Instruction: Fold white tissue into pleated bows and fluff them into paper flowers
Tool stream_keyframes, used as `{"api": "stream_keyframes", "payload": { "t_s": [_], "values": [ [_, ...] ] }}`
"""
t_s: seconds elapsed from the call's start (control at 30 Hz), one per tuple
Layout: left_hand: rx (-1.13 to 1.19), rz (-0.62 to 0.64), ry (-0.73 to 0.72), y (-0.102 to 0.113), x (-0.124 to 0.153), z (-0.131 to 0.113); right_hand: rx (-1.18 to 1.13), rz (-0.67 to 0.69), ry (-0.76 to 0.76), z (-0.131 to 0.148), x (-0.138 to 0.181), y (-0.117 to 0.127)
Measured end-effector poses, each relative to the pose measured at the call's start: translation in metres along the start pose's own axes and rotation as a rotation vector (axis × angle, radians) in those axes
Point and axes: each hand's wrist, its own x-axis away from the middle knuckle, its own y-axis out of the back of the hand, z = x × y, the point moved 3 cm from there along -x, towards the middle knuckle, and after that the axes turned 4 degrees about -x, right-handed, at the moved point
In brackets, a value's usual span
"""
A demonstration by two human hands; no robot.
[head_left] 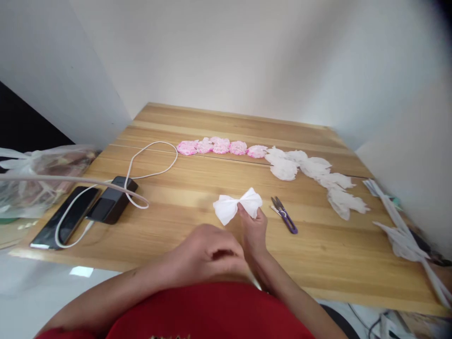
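Observation:
A white, pleated paper bow (251, 201), gathered tight at its middle, is pinched by my right hand (254, 230) above the table. My left hand (212, 249) is curled closed close to my red shirt, left of the right hand and nearer to me. Its fingertips are turned away, so what they hold, if anything, is hidden. A thin pale strip (254, 281) shows by the shirt just beyond that hand. Thread snips (286, 216) with purple handles lie on the wood to the right of the bow.
Behind the bow, pink-edged paper flowers (221, 145) run into a row of white gathered paper pieces (314, 167). Left are a phone (67, 219), a black charger block (113, 202), a looped white cable (155, 142) and a plastic bag (38, 174). More plastic (406, 240) lies at right.

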Motion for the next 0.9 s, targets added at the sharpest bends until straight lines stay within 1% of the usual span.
{"api": "stream_keyframes", "payload": {
  "t_s": [0.07, 0.1, 0.13, 0.2, 0.27, 0.33, 0.5, 0.63, 0.77, 0.9],
  "values": [
    [-0.166, -0.295, 0.039, 0.022, -0.005, 0.005, 0.002, 0.032, 0.028, 0.001, 0.0, -0.002],
    [-0.24, -0.382, 0.042, 0.028, -0.008, 0.011, 0.011, 0.042, 0.044, 0.002, 0.001, -0.002],
    [-0.286, -0.424, 0.052, 0.031, -0.011, 0.02, 0.025, 0.051, 0.059, 0.002, 0.001, -0.003],
    [-0.299, -0.398, 0.087, 0.029, -0.019, 0.037, 0.063, 0.071, 0.079, 0.001, 0.002, -0.003],
    [-0.276, -0.363, 0.117, 0.024, -0.023, 0.049, 0.084, 0.088, 0.085, -0.001, 0.003, -0.003],
    [-0.272, -0.34, 0.141, 0.019, -0.025, 0.053, 0.083, 0.103, 0.086, -0.003, 0.003, -0.004],
    [-0.321, -0.281, 0.174, 0.01, -0.024, 0.052, 0.088, 0.118, 0.083, -0.005, 0.003, -0.005],
    [-0.328, -0.316, 0.183, 0.008, -0.023, 0.058, 0.108, 0.092, 0.084, -0.008, 0.003, -0.003],
    [-0.288, -0.354, 0.179, 0.007, -0.022, 0.065, 0.114, 0.115, 0.091, -0.012, 0.002, -0.002],
    [-0.224, -0.407, 0.217, 0.009, -0.021, 0.068, 0.079, 0.125, 0.032, -0.015, 0.002, -0.003]
  ]
}}
